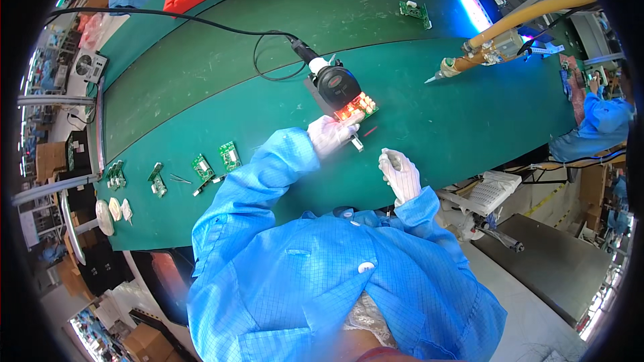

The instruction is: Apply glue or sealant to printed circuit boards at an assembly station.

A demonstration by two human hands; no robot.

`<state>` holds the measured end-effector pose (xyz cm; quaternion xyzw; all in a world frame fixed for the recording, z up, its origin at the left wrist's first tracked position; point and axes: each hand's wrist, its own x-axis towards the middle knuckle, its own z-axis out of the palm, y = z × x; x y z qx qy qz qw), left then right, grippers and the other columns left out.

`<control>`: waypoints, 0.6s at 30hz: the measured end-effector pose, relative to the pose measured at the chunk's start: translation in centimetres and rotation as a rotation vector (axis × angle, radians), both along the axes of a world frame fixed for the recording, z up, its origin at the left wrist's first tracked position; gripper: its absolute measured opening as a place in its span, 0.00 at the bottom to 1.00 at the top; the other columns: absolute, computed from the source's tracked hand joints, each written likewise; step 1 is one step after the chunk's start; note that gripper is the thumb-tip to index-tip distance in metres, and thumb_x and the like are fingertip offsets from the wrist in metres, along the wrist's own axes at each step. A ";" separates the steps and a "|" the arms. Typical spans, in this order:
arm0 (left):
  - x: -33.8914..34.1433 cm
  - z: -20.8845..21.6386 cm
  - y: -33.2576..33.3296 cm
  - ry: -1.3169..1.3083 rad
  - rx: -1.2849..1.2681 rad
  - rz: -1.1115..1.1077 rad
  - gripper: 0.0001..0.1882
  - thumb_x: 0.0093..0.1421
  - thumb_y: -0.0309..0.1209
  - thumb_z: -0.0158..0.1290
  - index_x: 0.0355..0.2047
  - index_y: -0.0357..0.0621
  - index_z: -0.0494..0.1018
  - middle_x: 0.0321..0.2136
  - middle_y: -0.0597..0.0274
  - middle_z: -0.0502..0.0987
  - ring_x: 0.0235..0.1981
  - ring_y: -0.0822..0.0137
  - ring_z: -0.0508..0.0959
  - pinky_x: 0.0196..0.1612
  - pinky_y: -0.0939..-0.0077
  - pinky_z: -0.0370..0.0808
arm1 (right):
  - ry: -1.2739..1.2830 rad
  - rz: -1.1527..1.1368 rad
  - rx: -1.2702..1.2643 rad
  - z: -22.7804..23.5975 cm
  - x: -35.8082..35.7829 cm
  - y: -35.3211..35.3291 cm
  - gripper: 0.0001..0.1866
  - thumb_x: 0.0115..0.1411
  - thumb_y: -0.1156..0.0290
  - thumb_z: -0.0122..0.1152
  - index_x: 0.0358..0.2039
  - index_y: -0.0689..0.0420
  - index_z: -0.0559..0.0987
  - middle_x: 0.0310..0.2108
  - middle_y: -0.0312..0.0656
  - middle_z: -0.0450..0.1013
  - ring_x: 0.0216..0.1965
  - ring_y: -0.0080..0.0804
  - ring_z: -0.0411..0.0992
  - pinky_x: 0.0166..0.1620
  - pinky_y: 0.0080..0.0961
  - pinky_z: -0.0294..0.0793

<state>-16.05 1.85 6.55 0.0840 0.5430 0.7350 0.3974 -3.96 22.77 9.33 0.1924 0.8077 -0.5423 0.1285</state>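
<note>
My left hand (330, 135), in a white glove, grips the near edge of a small circuit board (365, 104) under a black barcode scanner (337, 87). Red-orange light from the scanner falls on the board's parts, and its head hides part of the board. A pale metal connector piece (357, 142) sticks out below the fingers. To the right, my right hand (401, 173), also gloved, is held over the mat near my body, apart from the board. Its fingers are curled closed; what they hold, if anything, is hidden.
Several green circuit boards (229, 155) and tweezers (180, 179) lie at the left of the green mat. Another board (416, 12) lies at the far side. A yellow-hosed nozzle tool (463, 60) hangs at right. The scanner cable (201, 19) crosses the back. A person (604, 121) sits far right.
</note>
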 end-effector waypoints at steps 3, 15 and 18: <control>0.2 0.8 0.5 -0.041 0.134 0.067 0.24 0.63 0.33 0.50 0.58 0.38 0.65 0.51 0.63 0.71 0.46 0.74 0.72 0.49 0.81 0.68 | 0.014 0.000 -0.002 -0.1 0.0 0.0 0.18 0.60 0.64 0.57 0.48 0.58 0.74 0.30 0.36 0.75 0.23 0.17 0.68 0.25 0.16 0.68; 0.8 0.4 0.8 -0.223 0.277 0.207 0.24 0.59 0.32 0.55 0.54 0.36 0.68 0.44 0.61 0.75 0.42 0.73 0.75 0.44 0.79 0.71 | 0.009 0.032 0.024 0.3 -0.2 0.0 0.18 0.60 0.63 0.57 0.48 0.58 0.74 0.29 0.36 0.75 0.22 0.17 0.68 0.24 0.16 0.68; 0.5 1.3 0.3 0.046 0.020 0.072 0.24 0.59 0.34 0.55 0.54 0.36 0.68 0.44 0.61 0.75 0.42 0.74 0.74 0.44 0.80 0.71 | 0.017 0.019 0.006 -0.1 -0.1 0.0 0.19 0.60 0.63 0.57 0.49 0.58 0.74 0.29 0.36 0.75 0.22 0.17 0.68 0.24 0.17 0.68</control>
